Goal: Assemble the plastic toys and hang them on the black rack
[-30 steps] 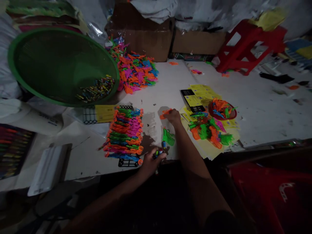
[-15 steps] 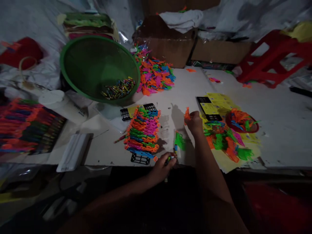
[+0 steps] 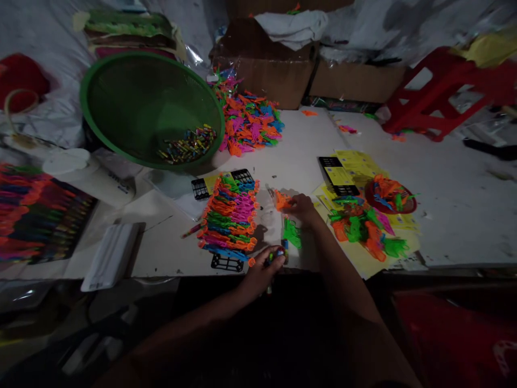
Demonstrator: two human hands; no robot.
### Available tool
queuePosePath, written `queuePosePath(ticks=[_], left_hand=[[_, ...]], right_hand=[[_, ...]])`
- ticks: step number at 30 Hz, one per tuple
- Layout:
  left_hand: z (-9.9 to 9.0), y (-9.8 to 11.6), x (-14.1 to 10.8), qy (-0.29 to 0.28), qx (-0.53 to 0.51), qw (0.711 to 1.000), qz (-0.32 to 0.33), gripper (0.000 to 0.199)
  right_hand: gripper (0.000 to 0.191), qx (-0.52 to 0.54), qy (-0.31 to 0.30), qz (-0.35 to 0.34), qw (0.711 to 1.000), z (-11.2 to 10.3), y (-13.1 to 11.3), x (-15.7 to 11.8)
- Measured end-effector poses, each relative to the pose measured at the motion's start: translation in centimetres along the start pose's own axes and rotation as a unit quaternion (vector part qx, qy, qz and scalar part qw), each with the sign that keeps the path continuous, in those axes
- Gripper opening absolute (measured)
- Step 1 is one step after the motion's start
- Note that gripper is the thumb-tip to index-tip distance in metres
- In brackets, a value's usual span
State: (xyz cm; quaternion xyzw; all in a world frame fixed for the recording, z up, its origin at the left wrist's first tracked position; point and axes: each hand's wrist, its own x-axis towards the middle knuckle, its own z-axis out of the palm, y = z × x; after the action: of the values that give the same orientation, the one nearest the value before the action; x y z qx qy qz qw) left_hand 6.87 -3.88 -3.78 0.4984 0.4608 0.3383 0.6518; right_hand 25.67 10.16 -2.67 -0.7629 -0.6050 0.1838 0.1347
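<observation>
Near the table's front edge, my left hand (image 3: 260,272) is closed around several small colourful sticks (image 3: 280,252). My right hand (image 3: 302,209) grips an orange plastic piece (image 3: 283,200) just above the white tabletop. A green plastic piece (image 3: 291,233) lies between the two hands. Left of them is a dense row of colourful plastic pieces (image 3: 232,215) on a black rack (image 3: 226,262). On the right, loose orange and green pieces (image 3: 363,229) lie on yellow cards, beside a red basket (image 3: 412,205) of more pieces.
A green basin (image 3: 83,102) with small sticks leans at the back left, near a pile of colourful pieces (image 3: 252,124). A white cup (image 3: 100,183) and a white packet (image 3: 107,256) are at left. Cardboard boxes (image 3: 278,78) and a red stool (image 3: 440,81) stand behind.
My right hand has moved left and down with the orange piece, which now lies flatter near the green one. My left hand stays closed on the sticks. The whole view has shifted slightly.
</observation>
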Motion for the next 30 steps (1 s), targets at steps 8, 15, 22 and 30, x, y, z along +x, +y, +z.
queuePosePath(ticks=[8, 15, 22, 30], left_hand=[[0.0, -0.3, 0.2, 0.042, -0.016, 0.999, 0.019, 0.039], [0.6, -0.3, 0.5, 0.041, -0.019, 0.995, 0.085, 0.037], [-0.2, -0.1, 0.1, 0.039, 0.070, 0.987, 0.139, 0.038], [-0.5, 0.6, 0.4, -0.022, 0.127, 0.984, 0.122, 0.038]], right_hand=[[0.022, 0.485, 0.063, -0.004, 0.872, 0.2, -1.0, -10.5], [0.025, 0.507, 0.149, 0.052, 0.847, 3.5, -3.1, -16.9], [0.020, 0.454, 0.184, 0.014, 0.871, 4.3, -3.1, -17.0], [0.020, 0.416, 0.147, 0.010, 0.898, 4.2, -2.7, -17.0]])
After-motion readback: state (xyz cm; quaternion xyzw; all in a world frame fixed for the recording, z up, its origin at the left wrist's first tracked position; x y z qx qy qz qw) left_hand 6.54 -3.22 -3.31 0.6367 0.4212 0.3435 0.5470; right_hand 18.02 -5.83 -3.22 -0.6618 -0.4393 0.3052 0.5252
